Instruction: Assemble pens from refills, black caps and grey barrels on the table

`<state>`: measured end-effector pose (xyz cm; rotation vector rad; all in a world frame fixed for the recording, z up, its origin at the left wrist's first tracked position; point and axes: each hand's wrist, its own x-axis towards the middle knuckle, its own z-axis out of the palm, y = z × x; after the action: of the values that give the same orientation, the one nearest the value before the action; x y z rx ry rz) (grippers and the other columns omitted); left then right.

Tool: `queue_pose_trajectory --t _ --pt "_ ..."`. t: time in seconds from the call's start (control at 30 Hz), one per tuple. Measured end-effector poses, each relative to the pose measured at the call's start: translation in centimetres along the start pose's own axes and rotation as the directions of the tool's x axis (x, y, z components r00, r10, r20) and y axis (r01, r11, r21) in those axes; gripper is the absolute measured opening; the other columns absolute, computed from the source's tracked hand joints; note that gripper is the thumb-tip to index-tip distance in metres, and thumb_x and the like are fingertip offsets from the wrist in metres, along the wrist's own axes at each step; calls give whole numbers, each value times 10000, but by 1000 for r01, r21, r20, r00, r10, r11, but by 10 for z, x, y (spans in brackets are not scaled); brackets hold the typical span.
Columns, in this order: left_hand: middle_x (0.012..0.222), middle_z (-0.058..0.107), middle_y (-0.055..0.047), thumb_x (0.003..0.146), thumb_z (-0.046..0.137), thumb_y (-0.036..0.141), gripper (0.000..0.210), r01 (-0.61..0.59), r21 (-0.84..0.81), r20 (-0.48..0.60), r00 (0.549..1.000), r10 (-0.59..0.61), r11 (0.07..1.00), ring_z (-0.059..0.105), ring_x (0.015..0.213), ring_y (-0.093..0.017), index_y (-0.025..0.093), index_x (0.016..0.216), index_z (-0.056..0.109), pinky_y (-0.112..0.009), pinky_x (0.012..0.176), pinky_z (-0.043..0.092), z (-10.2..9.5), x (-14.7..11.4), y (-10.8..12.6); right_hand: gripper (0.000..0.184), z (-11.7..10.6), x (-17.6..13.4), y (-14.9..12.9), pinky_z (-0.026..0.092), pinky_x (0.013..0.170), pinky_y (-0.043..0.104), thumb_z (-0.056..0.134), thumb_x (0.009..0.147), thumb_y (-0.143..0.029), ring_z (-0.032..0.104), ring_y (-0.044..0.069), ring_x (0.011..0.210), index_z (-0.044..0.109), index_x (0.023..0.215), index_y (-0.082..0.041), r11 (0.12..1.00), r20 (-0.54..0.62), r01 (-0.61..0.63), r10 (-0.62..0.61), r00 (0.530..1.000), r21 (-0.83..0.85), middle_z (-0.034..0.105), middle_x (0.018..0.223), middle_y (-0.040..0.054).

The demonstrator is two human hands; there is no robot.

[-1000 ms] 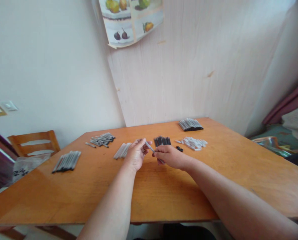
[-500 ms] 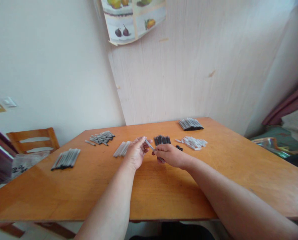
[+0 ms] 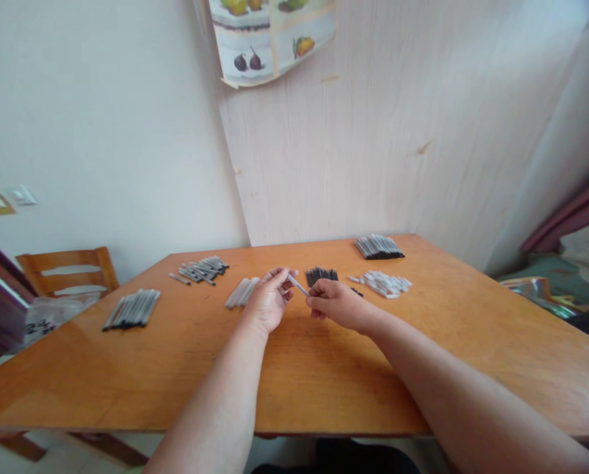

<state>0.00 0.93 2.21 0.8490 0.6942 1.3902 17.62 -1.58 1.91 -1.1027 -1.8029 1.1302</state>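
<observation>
A thin whitish pen [image 3: 298, 284] slants between my hands above the middle of the table. My left hand [image 3: 270, 301] is closed on its upper end, thumb and fingers pinching it. At the lower end, the fingertips of my right hand [image 3: 338, 303] are closed around the pen, hiding its tip. Pale empty pen barrels [image 3: 239, 293] lie just left of my left hand. Behind my right hand is a bundle of dark refills [image 3: 322, 274], partly covered. A few small black pieces [image 3: 357, 291] show beside that hand.
White pen caps [image 3: 385, 283] lie in a heap to the right. Black-ended pens [image 3: 379, 247] are stacked at the back right. Two more pen groups lie left: a neat row [image 3: 132, 309] and a loose pile [image 3: 203, 270]. A wooden chair [image 3: 67, 273] stands beyond the table [image 3: 200, 368].
My right hand's fingers have shifted slightly around the pen's lower end. Both hands stay nearly in place, and the whole view has moved a little.
</observation>
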Motion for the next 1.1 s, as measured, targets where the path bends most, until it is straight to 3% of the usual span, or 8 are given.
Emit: queue_pose_trajectory --t 0.2,0.3,0.6,0.87,1.1 --pt "910 713 -33 714 729 223 193 42 -65 37 999 -40 997 646 786 -126 186 874 628 -228 628 440 0 -2 3 185 -4 -4 -5 405 557 230 543 846 -337 562 104 560 564 772 -169 982 134 -37 12 991 184 694 712 54" --pt "875 711 -31 697 742 209 191 23 -73 5 1000 -23 997 645 765 -124 182 846 626 -222 612 431 1 -1 2 236 -5 -5 -4 423 574 239 521 863 -374 584 111 568 582 792 -158 971 169 -63 23 985 232 706 734 71" --pt "826 706 -13 659 774 212 221 -18 -57 -74 997 14 998 654 748 -131 191 800 604 -219 597 420 0 2 -1 185 -4 -4 -4 436 578 234 548 867 -354 609 118 609 557 863 -170 968 94 -105 85 992 229 706 772 68" --pt "850 709 -17 658 778 205 221 -1 -49 -21 1000 0 999 642 733 -112 185 799 610 -211 597 431 2 -2 0 160 -1 -1 1 425 578 225 659 791 -295 553 103 579 559 802 -171 987 47 -36 29 998 154 637 651 13" --pt "920 715 -29 685 766 211 186 21 -74 43 999 -18 997 647 786 -118 185 817 637 -222 630 450 1 -3 2 232 -5 -6 -8 408 587 232 595 838 -380 534 96 560 556 754 -168 978 147 -24 -7 989 208 646 653 22"
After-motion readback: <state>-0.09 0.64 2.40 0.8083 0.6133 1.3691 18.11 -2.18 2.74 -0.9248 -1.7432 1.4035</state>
